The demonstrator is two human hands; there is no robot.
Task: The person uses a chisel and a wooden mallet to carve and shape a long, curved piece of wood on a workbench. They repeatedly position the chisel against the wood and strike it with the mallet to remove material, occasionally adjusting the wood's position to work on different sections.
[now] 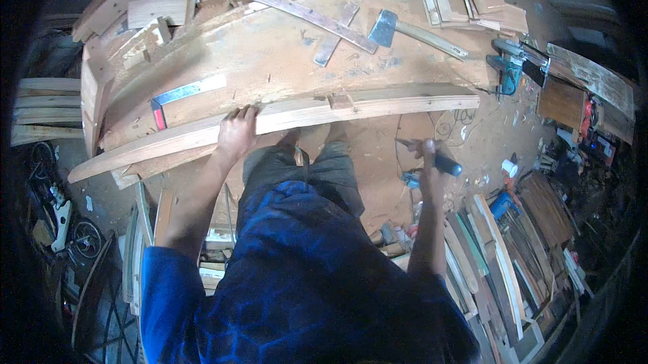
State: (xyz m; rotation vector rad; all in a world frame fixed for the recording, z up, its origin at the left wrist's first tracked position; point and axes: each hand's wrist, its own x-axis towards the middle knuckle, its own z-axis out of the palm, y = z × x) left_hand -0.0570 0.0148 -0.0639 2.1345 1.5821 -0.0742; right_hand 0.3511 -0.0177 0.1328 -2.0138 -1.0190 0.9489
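Note:
A long, pale wooden beam (297, 115) lies across the near side of the workbench, with a cut notch (341, 100) in its upper edge right of the middle. My left hand (237, 131) is closed over the beam, left of that notch, fingers curled on its far edge. Off to the right, below the beam and apart from it, my right hand (428, 151) grips a hand tool with a thick dark-blue handle (448, 165). The tool's other end is blurred, so its kind is unclear.
On the bench lie a try square (189, 89), crossed wooden strips (327, 23), an axe (385, 28) and wood offcuts (162, 11). A teal power tool (507, 70) stands at the right end. Stacked boards (499, 256) and a small bicycle (64, 212) flank me.

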